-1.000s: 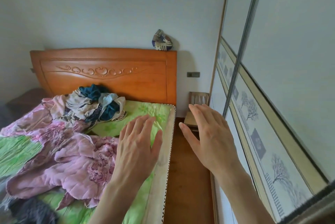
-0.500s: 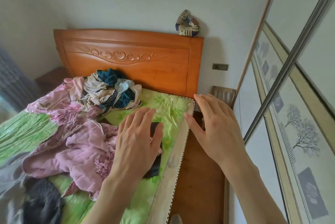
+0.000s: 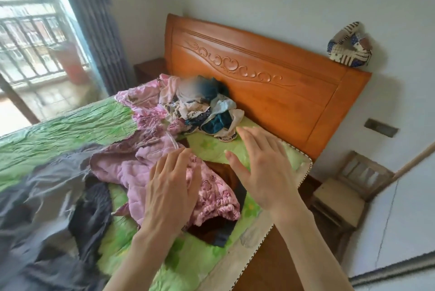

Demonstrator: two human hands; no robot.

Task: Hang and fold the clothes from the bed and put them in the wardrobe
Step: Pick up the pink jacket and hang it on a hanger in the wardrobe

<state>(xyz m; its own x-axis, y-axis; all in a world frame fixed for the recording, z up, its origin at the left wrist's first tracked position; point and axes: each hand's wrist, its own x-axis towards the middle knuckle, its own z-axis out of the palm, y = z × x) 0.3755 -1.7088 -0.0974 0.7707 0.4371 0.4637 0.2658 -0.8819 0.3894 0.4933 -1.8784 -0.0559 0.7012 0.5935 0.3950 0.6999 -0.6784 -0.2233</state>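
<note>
Sprawling crumpled pink quilted garment (image 3: 150, 163), green bed (image 3: 58, 130)

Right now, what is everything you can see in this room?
bed sheet: one, green, covering the bed.
pink quilted garment: one, pink, mid-bed.
mixed clothes pile: one, white, teal and navy, by the headboard.
grey cloth: one, dark grey, left near side.
dark brown garment: one, under the pink one's end.
headboard: one, orange wood.
patterned cushion: one, blue and white, on the headboard.
chair: one, wooden, right of the bed.
curtain: one, grey, by the window.
left hand: open, over the pink garment.
right hand: open, over the sheet.
</note>
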